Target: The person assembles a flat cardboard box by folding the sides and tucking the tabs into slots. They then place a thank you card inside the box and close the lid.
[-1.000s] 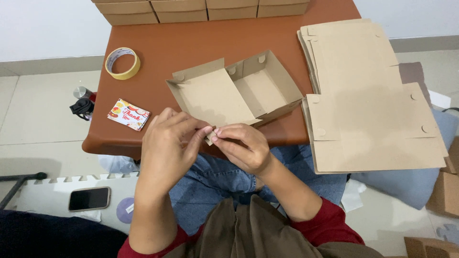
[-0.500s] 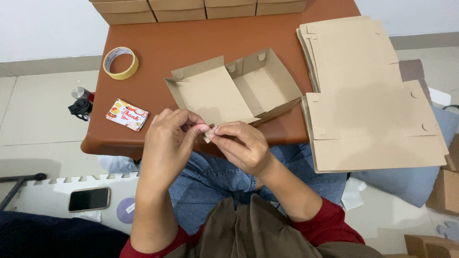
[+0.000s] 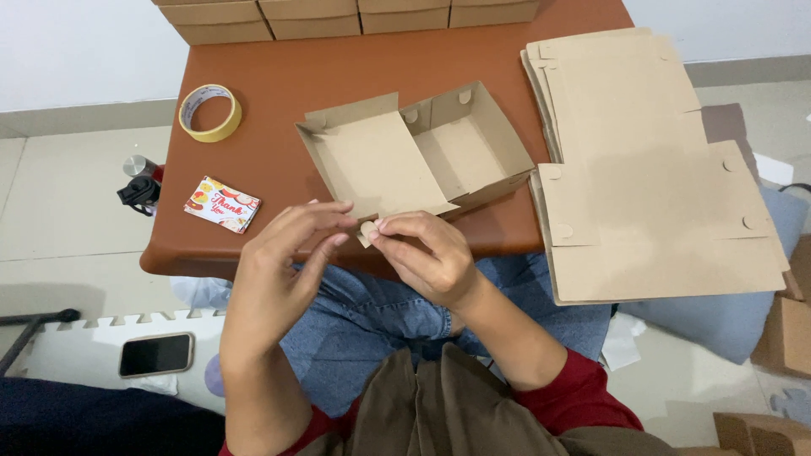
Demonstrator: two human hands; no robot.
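Note:
An open, half-folded cardboard box [image 3: 422, 156] lies on the brown table [image 3: 338, 67], its lid flap toward me. My right hand [image 3: 427, 257] pinches a small cardboard tab [image 3: 368, 231] at the box's near edge. My left hand [image 3: 283, 270] is just left of the tab, fingers loosely spread, fingertips close to it; whether it touches the tab is unclear.
A stack of flat cardboard blanks [image 3: 650, 160] overhangs the table's right side. A tape roll [image 3: 209, 111] and a small stack of printed cards [image 3: 222, 203] lie at left. Folded boxes [image 3: 338, 15] line the far edge. A phone [image 3: 155, 354] and a bottle [image 3: 141, 181] are on the floor.
My left hand's fingers have loosened and spread away from the tab, while my right hand keeps its pinch. The box has not moved.

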